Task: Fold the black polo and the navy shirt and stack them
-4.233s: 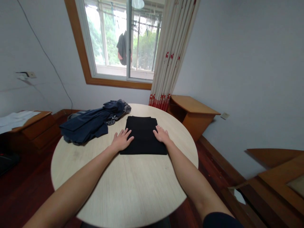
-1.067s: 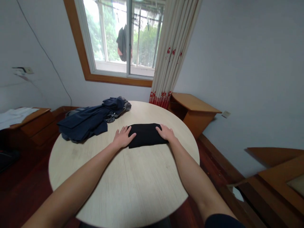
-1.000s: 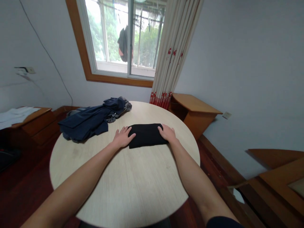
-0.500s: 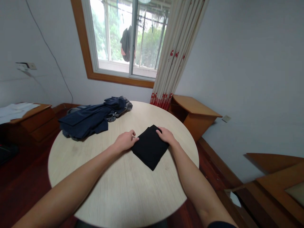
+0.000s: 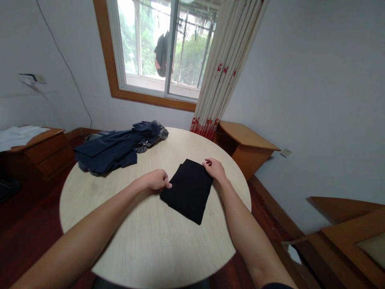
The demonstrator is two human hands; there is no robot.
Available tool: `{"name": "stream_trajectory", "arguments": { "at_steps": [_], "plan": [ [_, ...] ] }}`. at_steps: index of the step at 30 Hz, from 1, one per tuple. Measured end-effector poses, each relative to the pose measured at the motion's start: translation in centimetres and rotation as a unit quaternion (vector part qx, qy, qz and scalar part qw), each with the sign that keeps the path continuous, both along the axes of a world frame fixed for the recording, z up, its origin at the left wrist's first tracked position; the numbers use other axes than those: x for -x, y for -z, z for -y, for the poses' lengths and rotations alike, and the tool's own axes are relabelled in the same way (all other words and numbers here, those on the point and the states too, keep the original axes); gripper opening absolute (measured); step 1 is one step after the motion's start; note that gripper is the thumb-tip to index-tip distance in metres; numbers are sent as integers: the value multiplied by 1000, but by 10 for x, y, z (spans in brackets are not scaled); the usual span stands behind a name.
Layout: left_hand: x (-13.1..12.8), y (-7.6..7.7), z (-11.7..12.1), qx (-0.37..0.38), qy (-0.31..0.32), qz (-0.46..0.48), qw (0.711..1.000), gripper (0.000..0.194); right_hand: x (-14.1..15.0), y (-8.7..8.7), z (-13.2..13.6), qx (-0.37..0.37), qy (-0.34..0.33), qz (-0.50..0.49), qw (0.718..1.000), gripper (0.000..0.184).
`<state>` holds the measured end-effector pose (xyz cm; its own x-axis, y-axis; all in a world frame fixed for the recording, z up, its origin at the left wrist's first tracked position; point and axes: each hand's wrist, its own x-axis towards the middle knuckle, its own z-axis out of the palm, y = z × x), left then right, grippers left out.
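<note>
Round pale wood-grain table [image 5: 135, 249], broad and low in view; both forearms reach in over its near side. Beyond the table's far edge, a sliding window [image 5: 164, 52] in an orange-brown wooden frame. Also beyond that edge, toward the table's right, a cream curtain [image 5: 222, 68] with red floral marks and a red lower band. Right of the table, at its far side, an open-fronted wooden cabinet [image 5: 249, 138]. Left of the table, a wooden drawer unit [image 5: 48, 152], white sheets [image 5: 21, 135] lying on top; paper or cloth, cannot tell.

On the table's far left, a loose heap of navy and grey clothes [image 5: 111, 150], rumpled, two small pale loops showing. Around the table's middle, a folded black garment [image 5: 189, 190], flat, set askew, one corner toward the table's near side.

Left hand [image 5: 158, 180], over the table's centre-left: fingers curled in, thumb and forefinger pinching the garment's left edge. Right hand [image 5: 215, 168], right of the table's middle: fingers together, loosely bent, at the garment's far right corner; whether they grip cannot be told.
</note>
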<state>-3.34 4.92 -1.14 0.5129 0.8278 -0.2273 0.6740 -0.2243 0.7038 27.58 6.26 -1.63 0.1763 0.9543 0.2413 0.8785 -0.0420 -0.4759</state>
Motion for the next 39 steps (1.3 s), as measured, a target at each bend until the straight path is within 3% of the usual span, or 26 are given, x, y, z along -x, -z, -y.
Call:
{"name": "stream_trajectory", "arguments": {
  "at_steps": [2, 3, 6, 9, 12, 14, 17, 21, 25, 28, 31, 36, 39],
  "plan": [
    [8, -2, -2, 10, -13, -5, 1000, 33, -2, 1, 0, 2, -20, -20, 1000, 34],
    [10, -4, -1, -20, -31, -15, 999, 30, -2, 3, 0, 3, -30, -28, 999, 33],
    [4, -13, 8, -218, -70, -20, 973, 24, -2, 8, -4, 6, -47, -28, 998, 30],
    [-16, -15, 26, -351, 24, 23, 936, 42, 1, 10, -5, 29, -38, -1, 999, 26],
    [-37, -4, 43, -341, 162, 19, 926, 53, 6, 5, -2, 20, -18, 36, 999, 26],
    [-44, 7, 48, -318, 206, -10, 926, 59, 14, 2, 1, -23, -23, 59, 998, 30],
    [-47, 18, 48, -301, 215, -38, 928, 65, 28, 2, 4, -46, -82, 85, 992, 36],
    [-45, 14, 46, -310, 217, -54, 924, 65, 39, 6, 1, 24, -123, 114, 985, 40],
    [-48, 7, 57, -347, 231, -35, 908, 68, 38, 5, 1, -52, -132, 104, 984, 43],
    [-56, 10, 69, -361, 265, -22, 894, 74, 43, 8, 2, -87, -200, 82, 973, 45],
    [-62, 17, 76, -358, 288, -22, 888, 76, 51, 13, 3, -43, -258, 94, 961, 45],
    [-65, 18, 83, -361, 305, 5, 881, 74, 57, 14, 5, -29, -261, 95, 960, 45],
    [-67, 18, 90, -365, 337, 31, 867, 70, 59, 12, 8, 17, -281, 99, 954, 47]
  ]
}}
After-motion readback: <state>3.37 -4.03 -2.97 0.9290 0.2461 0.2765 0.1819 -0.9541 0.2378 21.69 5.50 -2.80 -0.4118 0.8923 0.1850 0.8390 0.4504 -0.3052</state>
